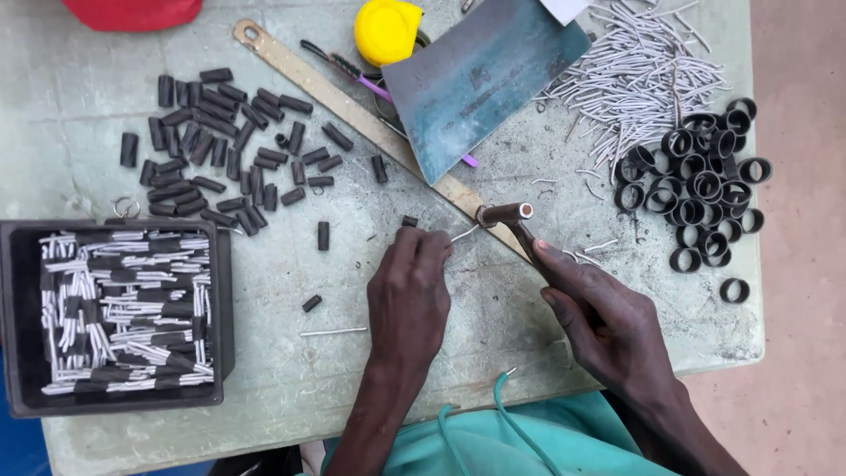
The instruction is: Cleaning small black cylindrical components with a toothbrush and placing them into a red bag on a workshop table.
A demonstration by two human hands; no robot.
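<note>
- While the left hand (408,286) rested on the desk (370,353), its fingers (432,242) were pinched closed on a thin pale wire (464,233), which stuck out from the fingertips up and to the right toward the head of a small hammer (504,212).
- The right hand (599,317) was wrapped closed around the hammer's handle, the head lying just beside the wire's free end and over a long flat metal strip (352,110).
- The part of the wire inside the pinch was hidden, and I could not tell whether the hammer head touched the wire.
- The wire looked short, straight and whitish-grey, like the heap of cut wires (643,75) at the far right.
- Black tube pieces (220,150) lay scattered to the left, black rings (701,181) to the right, and a dark tray (18,317) held finished pieces.
</note>
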